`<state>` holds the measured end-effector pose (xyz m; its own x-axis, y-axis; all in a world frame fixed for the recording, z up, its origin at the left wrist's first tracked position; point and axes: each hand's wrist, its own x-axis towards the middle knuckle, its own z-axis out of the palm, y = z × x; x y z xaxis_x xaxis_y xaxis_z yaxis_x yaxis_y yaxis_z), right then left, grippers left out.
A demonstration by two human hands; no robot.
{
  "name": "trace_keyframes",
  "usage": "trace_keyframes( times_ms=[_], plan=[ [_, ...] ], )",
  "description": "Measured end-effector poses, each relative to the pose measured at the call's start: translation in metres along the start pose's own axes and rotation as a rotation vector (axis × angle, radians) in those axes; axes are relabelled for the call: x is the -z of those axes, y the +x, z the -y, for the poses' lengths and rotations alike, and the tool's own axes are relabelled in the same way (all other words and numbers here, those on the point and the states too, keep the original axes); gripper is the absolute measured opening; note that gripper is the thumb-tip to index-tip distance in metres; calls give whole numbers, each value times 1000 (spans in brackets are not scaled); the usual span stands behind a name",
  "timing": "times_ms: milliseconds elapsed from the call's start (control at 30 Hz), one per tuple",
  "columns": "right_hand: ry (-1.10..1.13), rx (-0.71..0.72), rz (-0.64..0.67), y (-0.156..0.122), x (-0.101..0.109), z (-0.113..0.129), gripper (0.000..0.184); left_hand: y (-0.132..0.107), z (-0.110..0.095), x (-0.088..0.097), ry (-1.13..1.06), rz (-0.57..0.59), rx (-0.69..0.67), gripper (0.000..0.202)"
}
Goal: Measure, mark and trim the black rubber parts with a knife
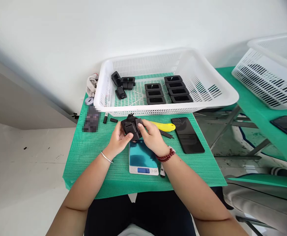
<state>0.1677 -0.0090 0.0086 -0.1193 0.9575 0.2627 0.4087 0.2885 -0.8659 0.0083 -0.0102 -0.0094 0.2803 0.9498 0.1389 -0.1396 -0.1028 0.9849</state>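
Both hands grip a black plastic part [130, 127] with a boxy body and thin prongs at its top. My left hand [119, 140] closes round its left side, thumb on the front. On the upper right of the part, my right hand [152, 136] presses with thumb and fingers. Below them lies a digital scale [143, 155] with a shiny blue plate; its display seems to read 0.0. A yellow utility knife [165, 126] and a thin black strip [166, 134] lie beside my right hand. A marker [162, 171] lies partly under my right wrist.
Behind the hands stands a white plastic basket [214, 96] with several black frame-like parts [180, 90]. A black phone [188, 135] lies to the right. At the left are a marker [105, 118], a small black cap [113, 120] and a crumpled cloth [91, 86]. Another white basket [268, 72] stands right.
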Motion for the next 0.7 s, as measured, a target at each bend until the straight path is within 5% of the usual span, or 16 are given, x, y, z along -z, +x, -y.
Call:
trace_keyframes(
  times_ms=[200, 467, 700],
  plan=[
    [55, 79, 197, 2, 11, 1, 17, -1, -1, 8, -2, 6, 65, 50],
    [37, 15, 63, 1, -4, -1, 22, -1, 1, 4, 30, -8, 19, 48],
    [107, 24, 122, 0, 4, -1, 14, 0, -1, 9, 95, -36, -41, 46]
  ],
)
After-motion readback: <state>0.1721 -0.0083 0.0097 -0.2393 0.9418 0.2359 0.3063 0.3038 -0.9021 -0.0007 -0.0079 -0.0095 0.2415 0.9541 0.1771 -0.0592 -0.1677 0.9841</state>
